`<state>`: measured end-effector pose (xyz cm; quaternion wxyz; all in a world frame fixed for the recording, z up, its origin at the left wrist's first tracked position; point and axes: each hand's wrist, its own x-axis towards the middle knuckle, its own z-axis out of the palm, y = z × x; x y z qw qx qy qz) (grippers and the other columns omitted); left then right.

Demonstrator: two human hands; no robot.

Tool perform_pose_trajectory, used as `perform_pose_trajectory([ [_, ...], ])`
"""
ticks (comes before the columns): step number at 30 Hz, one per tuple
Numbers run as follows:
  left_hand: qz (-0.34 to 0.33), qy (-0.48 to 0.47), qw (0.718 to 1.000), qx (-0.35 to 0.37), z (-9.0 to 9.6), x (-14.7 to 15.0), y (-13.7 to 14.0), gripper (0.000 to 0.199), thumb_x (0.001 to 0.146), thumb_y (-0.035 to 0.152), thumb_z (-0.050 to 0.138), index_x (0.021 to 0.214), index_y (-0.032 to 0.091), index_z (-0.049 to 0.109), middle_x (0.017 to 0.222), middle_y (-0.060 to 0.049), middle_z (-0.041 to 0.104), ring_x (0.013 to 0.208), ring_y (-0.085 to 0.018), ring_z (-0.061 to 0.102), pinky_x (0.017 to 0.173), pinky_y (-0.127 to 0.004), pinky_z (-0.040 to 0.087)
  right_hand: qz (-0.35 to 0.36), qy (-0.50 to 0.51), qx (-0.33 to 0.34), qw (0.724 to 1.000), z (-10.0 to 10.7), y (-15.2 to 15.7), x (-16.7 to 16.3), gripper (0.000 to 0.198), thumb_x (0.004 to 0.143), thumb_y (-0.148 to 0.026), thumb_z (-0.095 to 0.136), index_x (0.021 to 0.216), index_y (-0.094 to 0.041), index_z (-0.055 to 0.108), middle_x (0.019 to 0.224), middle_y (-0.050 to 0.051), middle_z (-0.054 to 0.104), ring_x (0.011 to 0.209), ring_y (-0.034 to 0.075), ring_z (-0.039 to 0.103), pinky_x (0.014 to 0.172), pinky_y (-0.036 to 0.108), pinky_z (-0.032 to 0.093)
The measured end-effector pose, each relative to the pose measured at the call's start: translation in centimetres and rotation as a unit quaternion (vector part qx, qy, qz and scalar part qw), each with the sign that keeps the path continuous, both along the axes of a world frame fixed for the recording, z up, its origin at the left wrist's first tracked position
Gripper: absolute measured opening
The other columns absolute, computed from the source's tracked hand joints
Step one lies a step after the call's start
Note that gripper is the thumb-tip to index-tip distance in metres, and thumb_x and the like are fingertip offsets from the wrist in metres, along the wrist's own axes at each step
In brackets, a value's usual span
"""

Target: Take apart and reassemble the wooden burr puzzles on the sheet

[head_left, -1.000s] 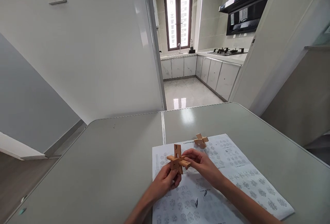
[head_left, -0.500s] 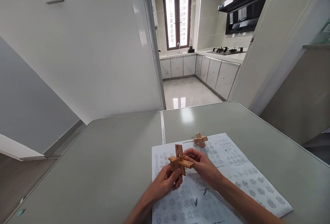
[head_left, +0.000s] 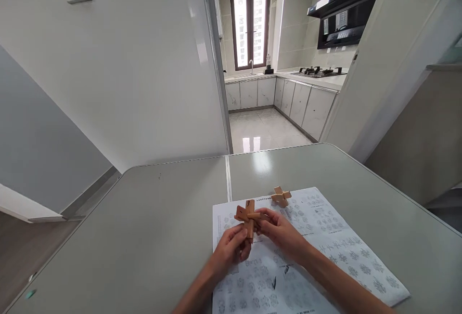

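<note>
Both my hands grip a wooden interlocking burr puzzle (head_left: 247,215), its bars crossing, with dark marks on some of them. My left hand (head_left: 233,245) pinches the lower bar between thumb and fingers. From the right side, my right hand (head_left: 279,229) closes its fingers on the bar that points that way; its fingertips are partly hidden behind the wood. Under the hands lies a printed instruction sheet (head_left: 265,282) with rows of small puzzle drawings. A second, paler wooden burr puzzle (head_left: 280,197) rests at the sheet's far edge, beyond my right hand.
The grey-green table (head_left: 144,237) has a pale seam (head_left: 228,179) across it. A small green object (head_left: 31,294) sits near its left edge. Past the far edge, a doorway opens onto a kitchen with white cabinets (head_left: 249,94) and a gas stove (head_left: 319,71).
The held puzzle has been turned in my hands, so its bars now point differently. Both hands have shifted slightly with it. The second puzzle and the sheet stay in place.
</note>
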<state>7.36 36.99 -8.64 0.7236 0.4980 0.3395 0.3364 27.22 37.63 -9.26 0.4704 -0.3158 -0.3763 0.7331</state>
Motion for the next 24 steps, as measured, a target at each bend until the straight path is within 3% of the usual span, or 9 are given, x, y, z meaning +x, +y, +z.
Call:
perform_pose_trajectory([
  [5,0.024,-0.045,0.998,-0.02,-0.2,-0.2,0.6,0.051,0.09,0.056,0.056,0.056,0.02,0.044,0.045,0.006,0.033,0.044,-0.008,0.027,0.049,-0.027,0.022,0.08,-0.016,0.037,0.996,0.1,0.0,-0.2,0.033,0.089,-0.048,0.078,0.107,-0.021,0.076,0.096,0.005,0.07,0.086,0.018,0.062,0.084,0.035,0.05],
  [8,0.031,-0.054,0.996,-0.057,0.2,-0.1,0.7,0.054,0.091,0.057,0.054,0.052,0.02,0.042,0.044,0.006,0.032,0.043,-0.008,0.027,0.048,-0.027,0.023,0.099,-0.004,0.025,0.995,0.1,-0.1,-0.1,0.035,0.089,-0.051,0.077,0.104,-0.019,0.075,0.094,0.005,0.069,0.079,0.016,0.063,0.078,0.033,0.05],
  [14,0.084,-0.088,0.989,-0.082,1.2,0.1,0.7,0.041,0.089,0.055,0.064,0.074,0.02,0.051,0.048,0.009,0.035,0.044,-0.008,0.021,0.048,-0.023,0.022,-0.009,0.002,-0.026,1.0,0.2,0.4,0.3,0.042,0.084,-0.055,0.081,0.102,-0.018,0.074,0.093,0.006,0.071,0.077,0.015,0.063,0.073,0.029,0.051],
  [18,0.094,-0.077,0.99,-0.075,1.2,0.0,0.8,0.04,0.092,0.052,0.063,0.074,0.02,0.047,0.05,0.009,0.035,0.046,-0.008,0.021,0.048,-0.023,0.023,-0.085,-0.002,-0.056,0.995,0.2,0.8,0.4,0.043,0.08,-0.056,0.083,0.099,-0.018,0.075,0.091,0.007,0.073,0.077,0.017,0.065,0.073,0.03,0.054],
  [24,0.093,-0.061,0.992,-0.059,1.4,0.0,0.5,0.041,0.091,0.052,0.065,0.073,0.021,0.044,0.052,0.008,0.036,0.047,-0.007,0.022,0.049,-0.023,0.022,-0.129,0.0,-0.071,0.989,-1.3,1.4,0.7,0.043,0.08,-0.053,0.085,0.1,-0.017,0.075,0.102,0.01,0.076,0.079,0.018,0.068,0.072,0.03,0.057],
])
